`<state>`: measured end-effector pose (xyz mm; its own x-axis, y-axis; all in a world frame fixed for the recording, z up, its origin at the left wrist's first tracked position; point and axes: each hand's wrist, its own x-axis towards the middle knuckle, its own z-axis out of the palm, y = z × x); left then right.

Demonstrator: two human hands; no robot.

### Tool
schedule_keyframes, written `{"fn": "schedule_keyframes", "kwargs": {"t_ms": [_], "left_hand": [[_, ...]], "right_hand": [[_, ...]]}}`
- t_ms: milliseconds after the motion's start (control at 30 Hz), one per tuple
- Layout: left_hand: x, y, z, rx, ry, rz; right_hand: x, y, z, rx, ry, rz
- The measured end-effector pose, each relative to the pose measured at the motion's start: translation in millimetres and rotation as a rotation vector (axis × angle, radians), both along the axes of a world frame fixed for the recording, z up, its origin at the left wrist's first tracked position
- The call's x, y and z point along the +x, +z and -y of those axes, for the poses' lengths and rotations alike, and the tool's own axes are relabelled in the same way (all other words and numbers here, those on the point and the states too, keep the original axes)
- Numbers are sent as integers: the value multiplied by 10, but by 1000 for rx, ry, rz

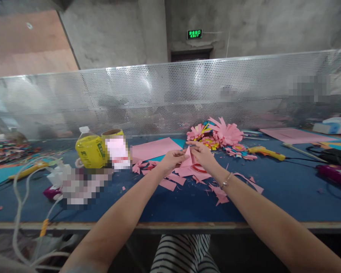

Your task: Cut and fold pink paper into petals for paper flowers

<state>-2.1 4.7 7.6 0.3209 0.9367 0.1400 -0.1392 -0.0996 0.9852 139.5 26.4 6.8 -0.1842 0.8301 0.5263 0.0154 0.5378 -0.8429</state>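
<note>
Both my hands grip a folded piece of pink paper (pixel 186 160), raised a little over the blue table (pixel 170 208). My left hand (pixel 172 159) pinches its left edge. On the other side, the fingers of my right hand (pixel 200 153) close on its upper right part. Under the hands, a red ring-shaped handle (pixel 198 167) shows in part, with the rest hidden by paper and hand. Pink paper scraps (pixel 168 184) lie around it, and a cut pink piece (pixel 219 194) rests nearer the front edge. Just behind my right hand is a pile of paper flowers (pixel 226 132).
A yellow-labelled bottle (pixel 91 148) and a roll (pixel 113 132) stand at left, near pink sheets (pixel 156 148). At right lies a yellow glue gun (pixel 267 153) with its cord. White cables (pixel 17 197) loop over the left side. A perforated metal screen (pixel 159 98) bounds the back.
</note>
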Motion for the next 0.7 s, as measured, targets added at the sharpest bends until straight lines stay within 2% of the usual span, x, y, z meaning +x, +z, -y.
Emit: {"fn": "schedule_keyframes", "kwargs": {"t_ms": [167,267,467,700], "left_hand": [[14,-22,-39,101,96,-21],[15,-31,-59,142,145,-19],[-4,-68,-91,208,162,-90],[-17,-88,-116,278,189,-150]], "right_hand": [[-24,-8,-2,-161,48,-172],[-31,-4,12,-220,56,-197],[-26,-7,-5,-97,-32,-135],[-19,-17,-10,-93,-31,-123]]}}
